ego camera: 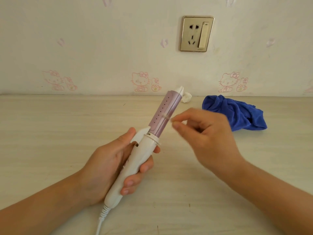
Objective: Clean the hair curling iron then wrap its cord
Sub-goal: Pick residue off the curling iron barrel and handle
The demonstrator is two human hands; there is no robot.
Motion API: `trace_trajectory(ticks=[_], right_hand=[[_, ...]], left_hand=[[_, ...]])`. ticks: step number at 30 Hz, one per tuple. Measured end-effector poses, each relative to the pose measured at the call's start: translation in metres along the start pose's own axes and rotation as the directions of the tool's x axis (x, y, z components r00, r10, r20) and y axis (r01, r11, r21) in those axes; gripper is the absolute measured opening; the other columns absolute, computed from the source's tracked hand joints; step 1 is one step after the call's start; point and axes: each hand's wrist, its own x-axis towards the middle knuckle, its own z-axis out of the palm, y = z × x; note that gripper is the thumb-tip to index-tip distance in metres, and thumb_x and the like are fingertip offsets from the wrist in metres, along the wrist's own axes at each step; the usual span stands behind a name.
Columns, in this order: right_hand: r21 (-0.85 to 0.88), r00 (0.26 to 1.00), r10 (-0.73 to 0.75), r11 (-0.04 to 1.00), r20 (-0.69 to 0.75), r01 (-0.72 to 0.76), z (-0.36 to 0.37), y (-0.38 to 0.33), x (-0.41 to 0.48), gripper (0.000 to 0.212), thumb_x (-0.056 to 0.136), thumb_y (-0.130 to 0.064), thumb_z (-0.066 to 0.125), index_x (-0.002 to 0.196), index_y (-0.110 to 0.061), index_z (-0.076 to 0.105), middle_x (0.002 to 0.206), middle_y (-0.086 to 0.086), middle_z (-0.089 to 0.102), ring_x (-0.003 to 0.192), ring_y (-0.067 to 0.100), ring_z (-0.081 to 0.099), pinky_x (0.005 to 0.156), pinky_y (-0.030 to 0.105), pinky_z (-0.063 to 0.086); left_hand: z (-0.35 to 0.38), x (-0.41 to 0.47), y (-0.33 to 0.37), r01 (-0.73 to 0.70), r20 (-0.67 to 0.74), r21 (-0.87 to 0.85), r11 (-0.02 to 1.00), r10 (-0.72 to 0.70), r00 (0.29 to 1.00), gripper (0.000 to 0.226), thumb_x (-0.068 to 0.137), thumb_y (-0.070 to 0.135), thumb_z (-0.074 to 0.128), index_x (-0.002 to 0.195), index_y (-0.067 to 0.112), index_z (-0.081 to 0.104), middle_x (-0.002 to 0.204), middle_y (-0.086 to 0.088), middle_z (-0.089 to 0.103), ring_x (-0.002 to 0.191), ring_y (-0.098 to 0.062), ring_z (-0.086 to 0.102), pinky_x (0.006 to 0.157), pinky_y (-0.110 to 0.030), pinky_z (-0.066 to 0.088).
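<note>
Above table (50,133), left hand (108,165) grips curling iron (152,133), right hand (208,133) swabbing

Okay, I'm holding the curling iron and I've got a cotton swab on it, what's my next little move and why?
Probably draw the thin white cotton swab along the groove of the lilac-and-white curling iron. The right hand pinches the swab with its tip at mid-barrel, the left hand steadies the handle, and groove remains either way.

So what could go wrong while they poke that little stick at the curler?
The cotton swab is thin and pinched only at its end by the right hand, so it might bend or slip off the curling iron. The left hand holds only the handle, so the barrel may wobble. The cord hangs off the bottom edge and might snag.
</note>
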Motion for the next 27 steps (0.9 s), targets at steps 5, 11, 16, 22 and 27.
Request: trace_trajectory(ticks=[5,11,16,22,27], right_hand=[[0.007,1.0,0.01,1.0,-0.006,-0.01,0.001,0.002,0.002,0.008,0.091,-0.013,0.074,0.084,-0.015,0.077,0.046,-0.01,0.04,0.045,0.006,0.032,0.049,0.016,0.03],[0.016,0.999,-0.014,1.0,0.039,0.014,0.003,-0.005,-0.003,0.007,0.09,-0.016,0.073,0.085,-0.014,0.077,0.047,-0.01,0.04,0.046,0.006,0.034,0.052,0.017,0.033],[0.032,0.998,0.046,0.998,-0.036,-0.045,-0.011,0.0,0.008,0.012,0.092,-0.01,0.074,0.082,-0.015,0.076,0.045,0.001,0.038,0.045,0.006,0.031,0.049,0.012,0.031],[0.019,0.993,0.089,0.996,-0.083,-0.088,-0.016,0.0,0.014,0.016,0.091,-0.006,0.074,0.079,-0.016,0.076,0.045,-0.007,0.034,0.043,0.007,0.03,0.049,0.011,0.03],[-0.062,0.995,0.097,0.994,0.03,-0.095,-0.004,-0.005,0.004,0.013,0.089,-0.01,0.077,0.078,-0.016,0.077,0.042,-0.011,0.039,0.042,0.007,0.034,0.049,0.016,0.032]], left_hand=[[-0.01,-0.002,-0.004,-0.063,-0.119,0.23,0.971,0.093,0.989,0.085,0.091,0.075,0.054,0.112,-0.008,0.057,0.081,-0.016,0.055,0.051,-0.015,0.059,0.046,-0.026,0.049],[-0.017,-0.001,-0.009,-0.084,-0.161,0.255,0.963,0.128,0.979,0.087,0.096,0.071,0.052,0.119,-0.012,0.051,0.085,-0.019,0.058,0.055,-0.017,0.063,0.049,-0.027,0.052],[-0.012,-0.002,-0.012,-0.092,-0.195,0.284,0.954,0.152,0.969,0.09,0.092,0.072,0.057,0.117,-0.014,0.052,0.085,-0.021,0.055,0.052,-0.019,0.058,0.047,-0.028,0.049],[0.006,0.0,-0.009,-0.178,-0.088,0.177,0.968,0.195,0.977,0.075,0.081,0.057,0.079,0.113,-0.008,0.057,0.082,-0.013,0.058,0.047,-0.015,0.049,0.041,-0.023,0.043],[0.015,0.001,-0.011,-0.218,-0.185,0.333,0.917,0.29,0.939,0.071,0.077,0.059,0.08,0.104,-0.003,0.058,0.081,-0.014,0.057,0.045,-0.018,0.045,0.04,-0.025,0.041]])
